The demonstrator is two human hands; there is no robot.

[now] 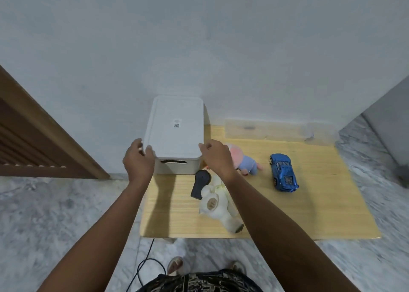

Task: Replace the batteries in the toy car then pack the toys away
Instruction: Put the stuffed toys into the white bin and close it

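A white storage box point(170, 166) with its lid point(176, 126) on stands at the back left of a low wooden table point(309, 207). My left hand point(138, 159) grips the lid's near left corner. My right hand point(218, 156) holds the lid's near right corner with curled fingers. A blue toy car point(283, 172) sits on the table to the right. A black remote point(200, 184) lies in front of the box beside a white plush toy point(219, 205). A pink and blue plush point(245, 162) lies partly behind my right hand.
A clear plastic tray point(265, 129) rests against the wall at the table's back. A wooden door frame point(44, 141) stands to the left. A black cable point(143, 265) runs over the marble floor by my feet. A grey cabinet point(389, 123) stands at the right.
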